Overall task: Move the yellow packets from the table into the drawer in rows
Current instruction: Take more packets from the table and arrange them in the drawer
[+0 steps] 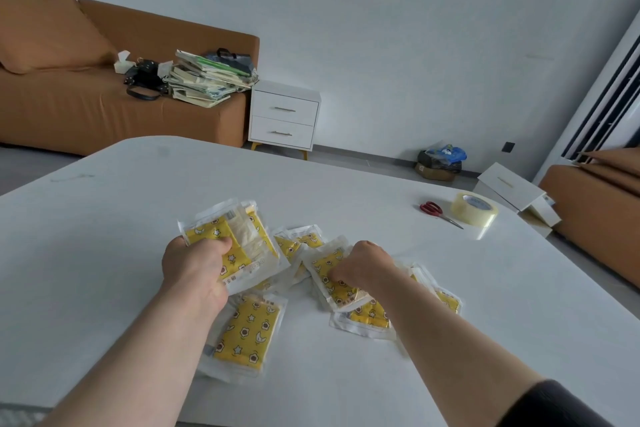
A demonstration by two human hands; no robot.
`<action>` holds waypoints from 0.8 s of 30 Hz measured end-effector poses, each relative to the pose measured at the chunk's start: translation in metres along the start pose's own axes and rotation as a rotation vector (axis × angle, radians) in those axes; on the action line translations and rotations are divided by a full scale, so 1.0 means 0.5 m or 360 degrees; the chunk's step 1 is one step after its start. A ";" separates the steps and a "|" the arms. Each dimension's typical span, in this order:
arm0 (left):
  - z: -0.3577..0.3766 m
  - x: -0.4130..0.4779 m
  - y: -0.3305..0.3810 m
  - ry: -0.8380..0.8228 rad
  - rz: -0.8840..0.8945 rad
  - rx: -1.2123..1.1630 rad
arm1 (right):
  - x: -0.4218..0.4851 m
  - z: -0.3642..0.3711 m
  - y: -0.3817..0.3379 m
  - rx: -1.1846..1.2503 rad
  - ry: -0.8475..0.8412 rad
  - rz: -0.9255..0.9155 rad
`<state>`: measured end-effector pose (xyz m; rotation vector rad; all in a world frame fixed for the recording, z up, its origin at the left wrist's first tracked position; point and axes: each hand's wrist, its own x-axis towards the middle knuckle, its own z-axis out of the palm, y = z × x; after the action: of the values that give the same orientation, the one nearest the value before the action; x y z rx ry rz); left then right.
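Yellow packets (pixel 247 331) scattered on table (pixel 346 191)

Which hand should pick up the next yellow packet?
Right. The right hand pinches a packet on the table, while the left hand is full, gripping a bundle of packets.

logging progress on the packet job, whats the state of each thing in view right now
left hand, grips a bundle of packets lifted off the table
right hand, pinches a packet on the pile
loose packets, scattered and overlapping on the table
nightstand drawers, both shut
scissors, closed, lying on the table
tape roll, lying flat on the table
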<state>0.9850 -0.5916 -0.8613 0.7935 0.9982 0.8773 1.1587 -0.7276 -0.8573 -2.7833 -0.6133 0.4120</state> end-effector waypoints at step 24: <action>-0.019 -0.064 0.051 -0.0622 -0.0716 -0.0602 | -0.082 -0.062 0.057 0.2171 -0.0377 0.0263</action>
<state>0.9612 -0.6078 -0.8308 0.3715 0.6015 0.4723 1.1439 -0.7768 -0.8284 -1.4732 -0.0317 0.8029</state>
